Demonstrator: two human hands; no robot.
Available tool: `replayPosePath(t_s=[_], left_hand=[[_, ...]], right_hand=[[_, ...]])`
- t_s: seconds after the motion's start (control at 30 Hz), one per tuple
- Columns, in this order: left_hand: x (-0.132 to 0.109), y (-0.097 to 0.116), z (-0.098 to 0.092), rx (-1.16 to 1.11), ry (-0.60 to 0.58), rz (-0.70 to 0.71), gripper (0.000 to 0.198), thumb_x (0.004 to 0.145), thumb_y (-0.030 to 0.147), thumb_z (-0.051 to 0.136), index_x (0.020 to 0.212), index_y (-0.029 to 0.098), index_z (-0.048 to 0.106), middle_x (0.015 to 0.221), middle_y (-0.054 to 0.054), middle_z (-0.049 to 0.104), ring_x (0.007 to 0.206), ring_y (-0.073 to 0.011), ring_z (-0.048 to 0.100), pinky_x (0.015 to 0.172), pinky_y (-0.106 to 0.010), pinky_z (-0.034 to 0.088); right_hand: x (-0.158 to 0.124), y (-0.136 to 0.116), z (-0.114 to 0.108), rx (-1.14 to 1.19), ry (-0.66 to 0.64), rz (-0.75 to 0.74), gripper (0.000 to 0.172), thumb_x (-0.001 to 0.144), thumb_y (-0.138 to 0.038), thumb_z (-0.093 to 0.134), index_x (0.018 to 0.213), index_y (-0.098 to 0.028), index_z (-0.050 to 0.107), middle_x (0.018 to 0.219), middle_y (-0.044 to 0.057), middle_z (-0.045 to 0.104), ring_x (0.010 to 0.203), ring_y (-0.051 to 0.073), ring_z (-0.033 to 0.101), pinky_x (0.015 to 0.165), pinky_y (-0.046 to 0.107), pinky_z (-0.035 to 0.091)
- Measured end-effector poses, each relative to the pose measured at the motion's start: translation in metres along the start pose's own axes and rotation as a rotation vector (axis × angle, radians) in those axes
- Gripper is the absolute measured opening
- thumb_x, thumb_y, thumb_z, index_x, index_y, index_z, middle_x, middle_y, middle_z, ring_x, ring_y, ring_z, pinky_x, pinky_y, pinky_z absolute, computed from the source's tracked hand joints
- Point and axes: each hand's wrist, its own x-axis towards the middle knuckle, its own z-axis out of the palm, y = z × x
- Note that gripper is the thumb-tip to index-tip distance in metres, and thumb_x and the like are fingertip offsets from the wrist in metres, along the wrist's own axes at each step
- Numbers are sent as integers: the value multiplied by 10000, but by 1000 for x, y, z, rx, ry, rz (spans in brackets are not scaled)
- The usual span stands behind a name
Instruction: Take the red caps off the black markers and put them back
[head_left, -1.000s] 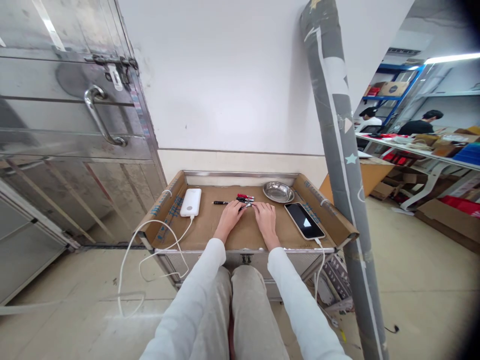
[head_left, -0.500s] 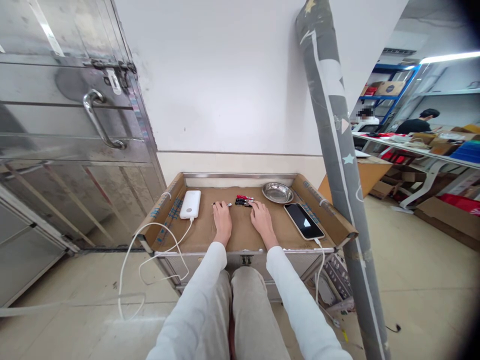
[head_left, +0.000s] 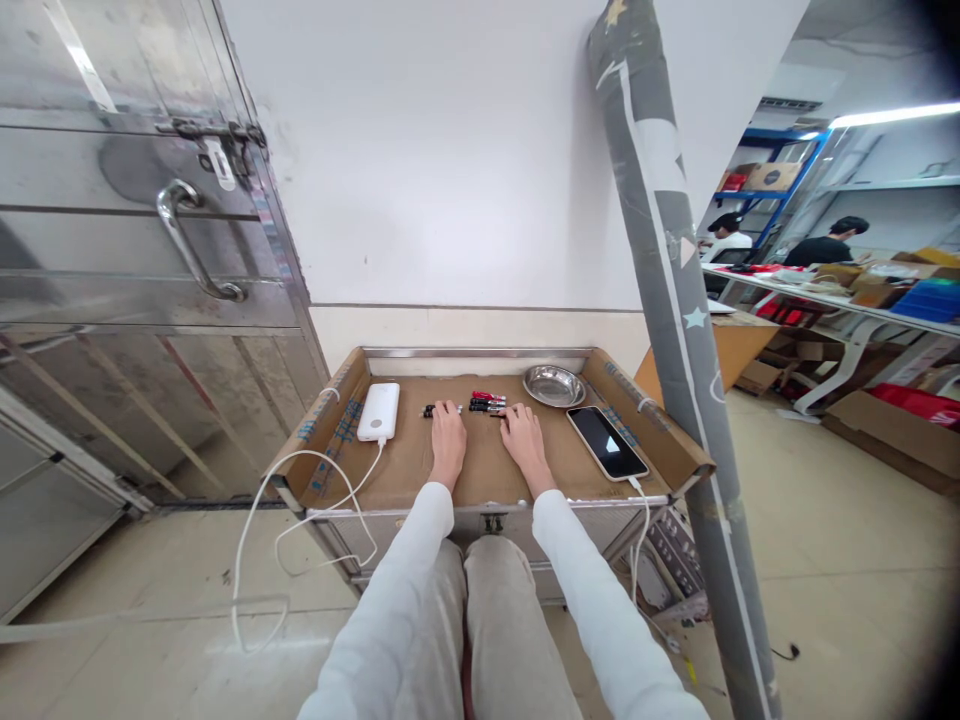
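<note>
On the cardboard-lined table top, my left hand (head_left: 448,445) lies palm down with its fingers curled over a black marker (head_left: 428,411), whose ends show on both sides of the fingers. Between the hands is a small row of markers: a red marker (head_left: 489,396) at the back and black markers (head_left: 487,405) in front of it. My right hand (head_left: 523,440) is at the row's right end. Its fingertips are closed on a black marker (head_left: 496,414), mostly hidden by the fingers.
A white power bank (head_left: 379,411) with a cable lies at left. At right are a round metal dish (head_left: 553,386) and a phone (head_left: 607,443) on its cable. Cardboard sides (head_left: 652,425) edge the table. A long grey wrapped roll (head_left: 679,300) leans beside it; two people sit farther back.
My left hand has shifted slightly right, so more of its black marker shows. My right hand has barely moved; a dark end now shows by its fingertips. The view has turned slightly.
</note>
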Motion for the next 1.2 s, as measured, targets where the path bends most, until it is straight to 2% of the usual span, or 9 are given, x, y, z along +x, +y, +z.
replayPosePath(t_s=[0.1, 0.2, 0.53, 0.83, 1.0, 1.2], left_hand=[[3, 2, 3, -84, -83, 164, 231, 899, 61, 356, 1039, 131, 525, 1012, -107, 545, 943, -203, 554, 868, -332, 467], [8, 5, 6, -139, -142, 245, 168, 909, 120, 424, 1020, 154, 545, 1007, -90, 553, 961, -201, 549, 899, -338, 449], [18, 7, 12, -319, -270, 267, 78, 893, 175, 519, 890, 167, 597, 957, -65, 588, 970, -201, 543, 921, -352, 435], [19, 2, 19, -553, -363, 320, 95, 882, 163, 530, 900, 173, 623, 973, -56, 607, 929, -176, 589, 905, -335, 471], [19, 1, 23, -658, -353, 288, 221, 892, 108, 458, 1061, 196, 568, 971, -42, 645, 919, -164, 611, 896, -346, 488], [18, 3, 18, -504, -228, 315, 313, 900, 87, 387, 1161, 163, 543, 1204, -113, 594, 1141, -206, 538, 1011, -399, 415]], right_hand=[[1, 1, 0, -8, -29, 24, 176, 909, -203, 450, 1017, -181, 587, 1014, 92, 591, 972, 224, 500, 830, 327, 368], [2, 2, 1, -9, -47, 43, 175, 913, -220, 456, 1030, -182, 581, 1021, 91, 588, 979, 223, 498, 836, 324, 363], [1, 4, 4, -2, -45, 33, 187, 937, -229, 424, 996, -185, 597, 1006, 92, 595, 978, 221, 506, 829, 321, 359], [4, 9, 13, 101, -96, -42, 188, 947, -263, 444, 965, -197, 619, 975, 72, 628, 946, 218, 520, 820, 325, 349], [4, 8, 12, 140, -73, -78, 200, 944, -257, 451, 999, -197, 634, 977, 84, 629, 922, 221, 528, 807, 328, 369], [2, 8, 11, 283, 18, -76, 211, 943, -221, 431, 940, -192, 640, 945, 78, 613, 907, 209, 546, 838, 323, 409]])
